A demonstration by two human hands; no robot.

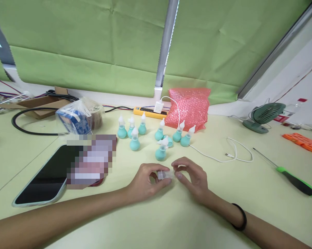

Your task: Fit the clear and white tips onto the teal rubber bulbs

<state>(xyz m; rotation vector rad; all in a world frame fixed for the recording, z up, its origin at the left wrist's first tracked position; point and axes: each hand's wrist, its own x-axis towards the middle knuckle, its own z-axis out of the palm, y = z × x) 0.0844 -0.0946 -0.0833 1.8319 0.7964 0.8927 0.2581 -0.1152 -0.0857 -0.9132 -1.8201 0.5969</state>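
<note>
My left hand (145,181) and my right hand (193,178) meet low on the pale table, both pinching a small clear plastic cap (164,174) between their fingertips. Just beyond them stands a teal rubber bulb with a white tip (161,150). Several more such teal bulbs (134,140) stand in a loose cluster further back. A black band sits on my right wrist.
A dark tablet (45,178) lies at the left with a blurred item on it. A pink bubble-wrap bag (190,105), yellow power strip (149,112) and white cable (233,154) lie behind. A green-handled screwdriver (295,180), small fan (264,116) and a wrapped blue carton (76,119) are nearby.
</note>
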